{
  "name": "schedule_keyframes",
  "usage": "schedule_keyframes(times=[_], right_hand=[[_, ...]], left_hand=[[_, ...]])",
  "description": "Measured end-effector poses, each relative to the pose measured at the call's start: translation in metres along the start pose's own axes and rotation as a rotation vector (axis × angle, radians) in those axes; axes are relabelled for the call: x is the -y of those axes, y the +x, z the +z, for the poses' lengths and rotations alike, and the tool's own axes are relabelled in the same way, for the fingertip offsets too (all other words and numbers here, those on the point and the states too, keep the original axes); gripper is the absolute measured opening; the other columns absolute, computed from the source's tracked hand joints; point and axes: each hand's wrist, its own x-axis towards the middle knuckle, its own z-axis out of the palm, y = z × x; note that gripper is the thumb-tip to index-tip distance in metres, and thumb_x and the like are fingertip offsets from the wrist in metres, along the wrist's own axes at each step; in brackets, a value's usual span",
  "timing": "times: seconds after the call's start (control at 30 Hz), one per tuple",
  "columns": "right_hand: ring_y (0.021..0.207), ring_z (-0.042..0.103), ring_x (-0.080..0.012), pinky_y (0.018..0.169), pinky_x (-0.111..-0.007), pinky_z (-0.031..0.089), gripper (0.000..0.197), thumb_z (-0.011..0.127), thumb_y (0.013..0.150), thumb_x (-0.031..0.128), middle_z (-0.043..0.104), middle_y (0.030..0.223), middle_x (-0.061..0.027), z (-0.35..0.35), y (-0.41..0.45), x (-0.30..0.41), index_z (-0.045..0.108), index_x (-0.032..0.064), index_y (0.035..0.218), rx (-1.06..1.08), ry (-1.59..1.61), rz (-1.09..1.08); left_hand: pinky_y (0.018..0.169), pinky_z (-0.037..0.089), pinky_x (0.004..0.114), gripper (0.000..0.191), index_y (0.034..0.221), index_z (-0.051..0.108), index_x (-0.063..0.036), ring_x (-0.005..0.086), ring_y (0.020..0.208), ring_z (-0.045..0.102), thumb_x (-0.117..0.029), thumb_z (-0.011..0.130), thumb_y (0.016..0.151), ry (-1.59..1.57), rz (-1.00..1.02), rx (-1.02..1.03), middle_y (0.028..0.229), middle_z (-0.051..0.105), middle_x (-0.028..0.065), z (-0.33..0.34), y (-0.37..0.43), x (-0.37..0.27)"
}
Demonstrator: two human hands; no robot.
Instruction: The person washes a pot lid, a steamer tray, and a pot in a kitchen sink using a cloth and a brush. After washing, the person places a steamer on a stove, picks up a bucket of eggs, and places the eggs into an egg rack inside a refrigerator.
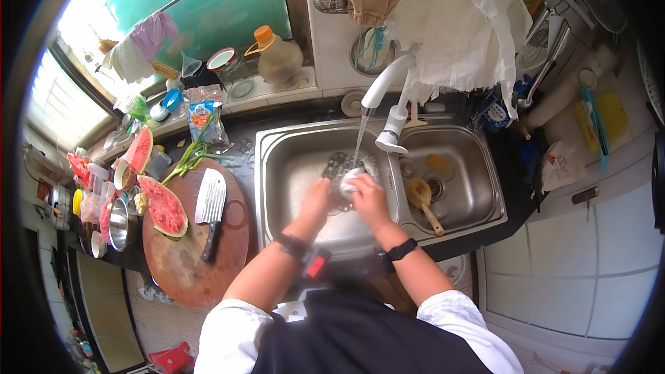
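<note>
Over the left basin of the stainless steel sink (283, 166), both my hands are close together under running water. My right hand (370, 198) presses a white wad (352, 183), probably a cloth, against a round, dark-patterned item (337, 165). My left hand (316, 198) grips that item's left edge; blur and water hide exactly what it is. A stream falls onto it from the white faucet (382, 83), whose lever (390, 141) sits to the right.
The right basin (467, 166) holds a wooden-handled brush (423, 200) and a yellow sponge (439, 162). Left of the sink, a round wooden cutting board (182, 265) bears a cleaver (210, 200), a watermelon slice (163, 208) and green onions (193, 158). Cloths (462, 21) hang behind the faucet.
</note>
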Motion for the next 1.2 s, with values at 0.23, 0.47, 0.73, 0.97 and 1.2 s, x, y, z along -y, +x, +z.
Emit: schedule_keyframes(times=[0.23, 0.47, 0.73, 0.97, 1.2], right_hand=[[0.087, 0.051, -0.0282, 0.075, -0.035, 0.042, 0.013, 0.054, 0.065, 0.003, 0.055, 0.086, -0.0109, -0.001, -0.003, 0.018, 0.058, 0.0054, 0.077, 0.178, -0.248, -0.257], [0.083, 0.053, -0.0343, 0.072, -0.039, 0.044, 0.02, 0.046, 0.067, -0.002, 0.056, 0.089, -0.012, -0.017, 0.027, 0.009, 0.058, 0.0, 0.082, -0.147, 0.009, 0.145], [0.089, 0.052, -0.0288, 0.081, -0.038, 0.041, 0.019, 0.05, 0.067, 0.0, 0.057, 0.089, -0.011, 0.006, 0.019, 0.012, 0.06, 0.0049, 0.081, 0.075, -0.088, -0.18], [0.081, 0.055, -0.0333, 0.072, -0.036, 0.044, 0.015, 0.049, 0.074, 0.005, 0.058, 0.083, -0.0158, -0.014, 0.045, -0.057, 0.058, 0.0031, 0.085, -0.095, -0.114, 0.222], [0.084, 0.056, -0.0305, 0.072, -0.034, 0.044, 0.017, 0.052, 0.075, 0.006, 0.056, 0.093, -0.0124, -0.005, 0.012, -0.041, 0.056, 0.004, 0.091, -0.117, 0.012, 0.233]], left_hand=[[0.061, 0.042, 0.036, 0.023, 0.081, 0.048, -0.0019, 0.0206, 0.069, 0.052, -0.021, 0.037, 0.087, -0.095, -0.122, -0.031, 0.073, 0.049, 0.0105, -0.005, 0.021, 0.026], [0.068, 0.049, 0.031, 0.023, 0.105, 0.048, -0.0042, 0.0163, 0.077, 0.056, -0.017, 0.035, 0.091, 0.238, -0.001, 0.096, 0.09, 0.056, 0.0068, 0.001, 0.009, 0.017], [0.059, 0.044, 0.027, 0.023, 0.105, 0.05, -0.0044, 0.0114, 0.068, 0.051, -0.018, 0.039, 0.09, 0.487, 0.037, 0.171, 0.082, 0.056, 0.0034, 0.015, -0.02, -0.017], [0.072, 0.048, 0.03, 0.029, 0.116, 0.046, -0.0052, 0.0141, 0.082, 0.056, -0.018, 0.039, 0.091, 0.337, 0.04, 0.198, 0.097, 0.055, 0.0054, -0.011, -0.013, -0.009], [0.079, 0.046, 0.031, 0.029, 0.115, 0.045, -0.0021, 0.019, 0.094, 0.055, -0.017, 0.034, 0.093, 0.076, 0.0, 0.082, 0.105, 0.056, 0.0096, -0.029, 0.005, -0.003]])
